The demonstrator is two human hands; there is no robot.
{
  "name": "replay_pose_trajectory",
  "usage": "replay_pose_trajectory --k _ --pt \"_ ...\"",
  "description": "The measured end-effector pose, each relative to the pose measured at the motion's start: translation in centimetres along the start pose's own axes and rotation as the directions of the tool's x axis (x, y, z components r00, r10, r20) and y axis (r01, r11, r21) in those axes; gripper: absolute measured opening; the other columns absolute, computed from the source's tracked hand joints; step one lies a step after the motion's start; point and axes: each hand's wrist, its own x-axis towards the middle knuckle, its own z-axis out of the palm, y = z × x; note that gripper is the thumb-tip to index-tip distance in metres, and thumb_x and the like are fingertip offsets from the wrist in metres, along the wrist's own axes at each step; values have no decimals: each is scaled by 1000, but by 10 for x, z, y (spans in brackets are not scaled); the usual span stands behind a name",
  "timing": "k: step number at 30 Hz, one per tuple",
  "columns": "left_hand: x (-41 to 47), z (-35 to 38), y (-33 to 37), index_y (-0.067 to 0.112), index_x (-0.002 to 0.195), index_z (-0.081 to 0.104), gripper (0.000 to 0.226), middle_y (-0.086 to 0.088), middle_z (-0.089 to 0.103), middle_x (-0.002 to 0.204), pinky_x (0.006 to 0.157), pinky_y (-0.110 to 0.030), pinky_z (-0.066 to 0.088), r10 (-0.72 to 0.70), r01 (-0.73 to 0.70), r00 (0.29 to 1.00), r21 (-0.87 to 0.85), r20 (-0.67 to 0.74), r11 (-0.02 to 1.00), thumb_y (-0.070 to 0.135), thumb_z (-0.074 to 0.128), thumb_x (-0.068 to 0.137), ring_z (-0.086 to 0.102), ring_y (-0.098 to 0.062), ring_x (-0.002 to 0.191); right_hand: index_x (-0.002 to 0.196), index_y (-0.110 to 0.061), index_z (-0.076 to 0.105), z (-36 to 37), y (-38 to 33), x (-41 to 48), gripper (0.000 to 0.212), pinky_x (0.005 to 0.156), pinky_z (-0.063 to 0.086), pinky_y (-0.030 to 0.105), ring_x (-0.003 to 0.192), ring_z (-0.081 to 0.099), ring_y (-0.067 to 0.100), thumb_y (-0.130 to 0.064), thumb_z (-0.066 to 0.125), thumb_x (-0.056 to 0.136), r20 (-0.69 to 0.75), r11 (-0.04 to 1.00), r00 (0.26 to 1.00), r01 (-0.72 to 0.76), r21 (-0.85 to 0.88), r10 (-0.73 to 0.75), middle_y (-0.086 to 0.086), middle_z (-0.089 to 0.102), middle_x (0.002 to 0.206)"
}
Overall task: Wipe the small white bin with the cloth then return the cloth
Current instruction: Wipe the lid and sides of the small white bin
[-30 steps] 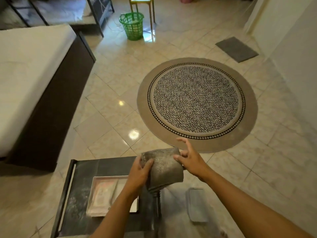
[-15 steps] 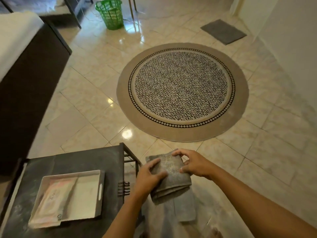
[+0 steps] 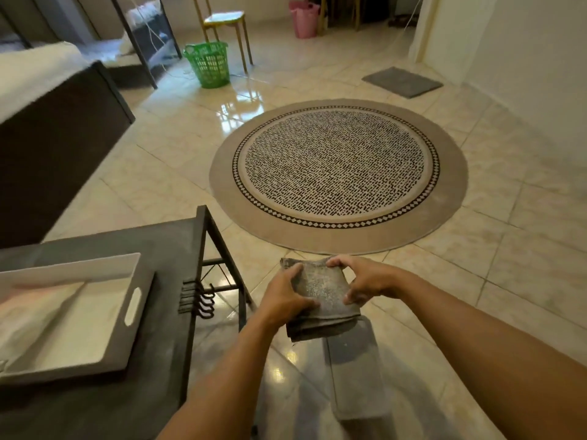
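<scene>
A folded grey cloth (image 3: 322, 293) is held in front of me above the tiled floor, to the right of the dark table. My left hand (image 3: 286, 296) grips its left side, thumb on top. My right hand (image 3: 365, 279) grips its right side and far corner. A shallow white bin (image 3: 71, 266) with a cut-out handle sits on the dark table at the lower left, apart from both hands; something pale lies inside it.
The dark table (image 3: 171, 246) has hooks (image 3: 198, 301) on its right side. A grey mat (image 3: 359, 369) lies on the floor below the cloth. A round patterned rug (image 3: 338, 173), green basket (image 3: 209, 63), yellow chair (image 3: 224, 22), pink basket (image 3: 305, 19) and bed (image 3: 47, 100) lie beyond.
The view has swung up and to the left, so the table and white bin sit further left. Both hands keep hold of the cloth, and my right hand has closed further onto it.
</scene>
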Motion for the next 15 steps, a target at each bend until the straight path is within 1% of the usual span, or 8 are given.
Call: replay_pose_trajectory --k 4,7,11,15 --pt "-47 14 -7 19 149 34 95 -6 44 141 101 -42 51 73 -72 996 24 -46 997 13 86 70 48 -22 123 143 -23 43 28 9 -45 86 72 64 41 114 55 32 20 71 74 -43 999 998 38 -35 -40 0 38 132" --pt "-98 20 -2 19 149 35 95 -6 45 141 102 -44 49 139 -135 987 49 -83 990 14 86 69 48 -23 124 143 -24 42 50 10 -95 86 68 64 38 115 54 33 20 71 74 -72 995 993 89 -50 -92 2 37 135" --pt "-163 26 7 19 149 35 93 -6 44 140 101 -39 49 204 -199 972 52 -116 979 13 85 71 47 -23 124 144 -22 40 77 8 -159 86 65 63 36 119 51 36 21 68 75 -107 986 982 149 -72 -157 5 34 139" --pt "-202 25 12 16 149 36 94 -8 46 139 103 -44 49 258 -244 955 104 -146 964 15 86 70 48 -24 124 145 -21 39 96 2 -198 85 66 62 37 119 51 36 22 67 76 -136 971 965 207 -123 -223 4 35 136"
